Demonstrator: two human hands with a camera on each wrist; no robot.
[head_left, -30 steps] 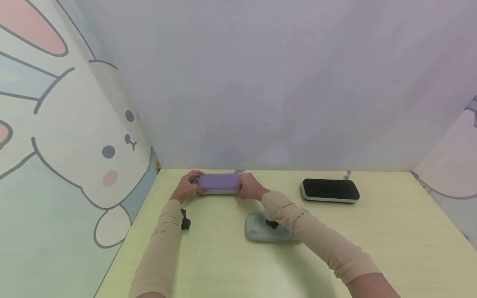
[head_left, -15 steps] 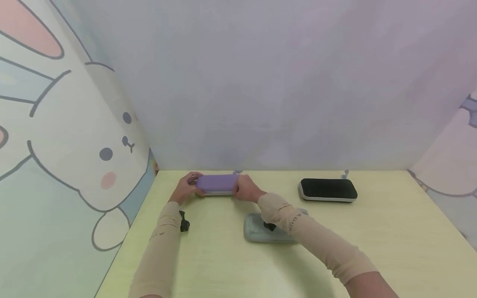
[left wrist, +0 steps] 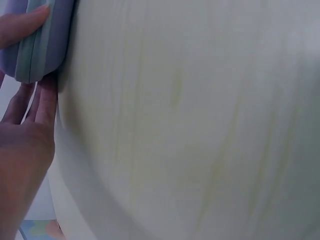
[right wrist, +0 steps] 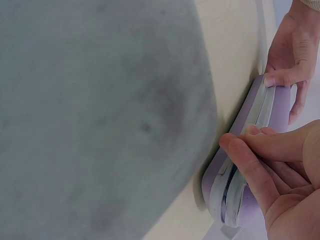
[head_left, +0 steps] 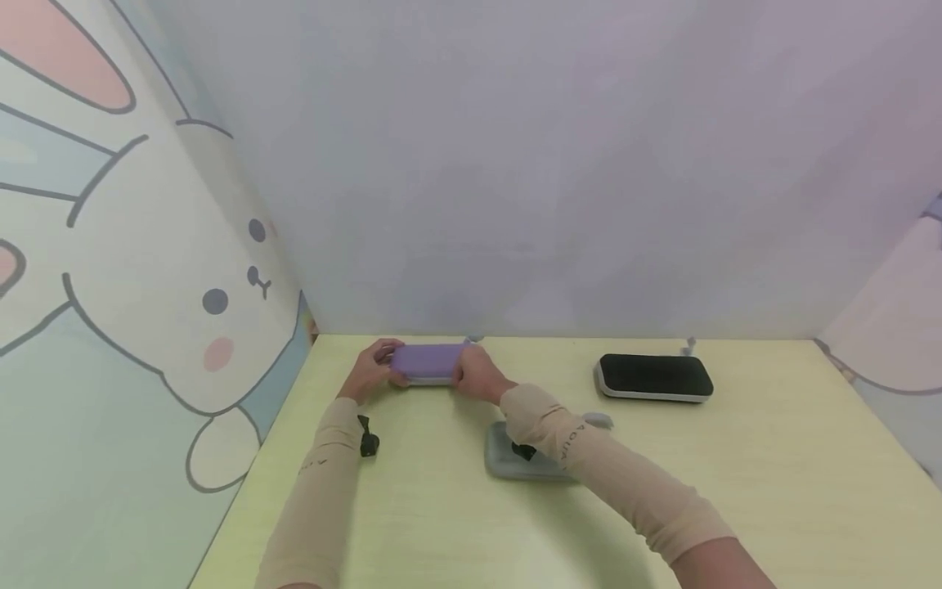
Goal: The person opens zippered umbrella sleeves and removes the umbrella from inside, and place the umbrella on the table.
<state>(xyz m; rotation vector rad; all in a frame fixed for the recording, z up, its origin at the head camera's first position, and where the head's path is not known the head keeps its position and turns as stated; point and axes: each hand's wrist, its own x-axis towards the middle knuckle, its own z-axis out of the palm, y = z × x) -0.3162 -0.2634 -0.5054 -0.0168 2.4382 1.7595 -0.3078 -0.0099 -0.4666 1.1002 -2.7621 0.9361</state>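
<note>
A purple zippered hard case (head_left: 430, 361) with a pale zip band lies at the table's far left edge. Around its left end curls my left hand (head_left: 371, 370); in the left wrist view the thumb presses the zip band while the fingers reach underneath. My right hand (head_left: 480, 375) is at the case's front side, toward its right end. Seen from the right wrist, thumb and index finger of that right hand (right wrist: 285, 175) pinch at the zipper, their tips hiding the pull. A dark gap (right wrist: 227, 185) shows between the zip's halves at the right end.
A grey case (head_left: 508, 458) lies below my right forearm, partly covered by it, and fills much of the right wrist view. Farther right rests a black-topped case (head_left: 655, 375) with a white side. A wall stands behind the table, and a rabbit-printed wall (head_left: 147, 286) borders it on the left.
My right hand has slid left along the front of the purple case, uncovering more of its right end. The left hand keeps its hold at the left end.
</note>
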